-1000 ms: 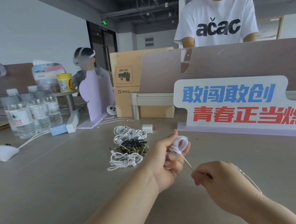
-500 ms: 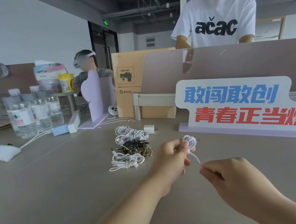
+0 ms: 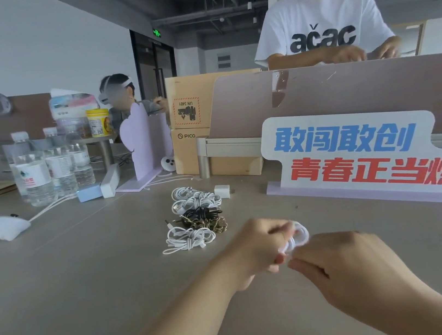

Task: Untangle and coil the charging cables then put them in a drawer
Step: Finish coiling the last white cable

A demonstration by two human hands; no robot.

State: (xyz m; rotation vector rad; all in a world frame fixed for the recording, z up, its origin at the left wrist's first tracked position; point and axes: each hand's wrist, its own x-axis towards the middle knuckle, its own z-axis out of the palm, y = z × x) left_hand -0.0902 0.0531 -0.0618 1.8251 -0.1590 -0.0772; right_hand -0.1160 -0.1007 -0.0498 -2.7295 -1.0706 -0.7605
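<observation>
Just above the desk (image 3: 86, 273), near the pile of coiled cables (image 3: 195, 217), we pinch the white cable (image 3: 299, 237) in our left hand (image 3: 257, 248) so its loops do not open, while our right hand (image 3: 353, 271) pinches its loose end, probably to wrap it.

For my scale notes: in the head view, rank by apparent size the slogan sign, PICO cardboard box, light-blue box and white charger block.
1. slogan sign
2. PICO cardboard box, partly hidden
3. light-blue box
4. white charger block
</observation>
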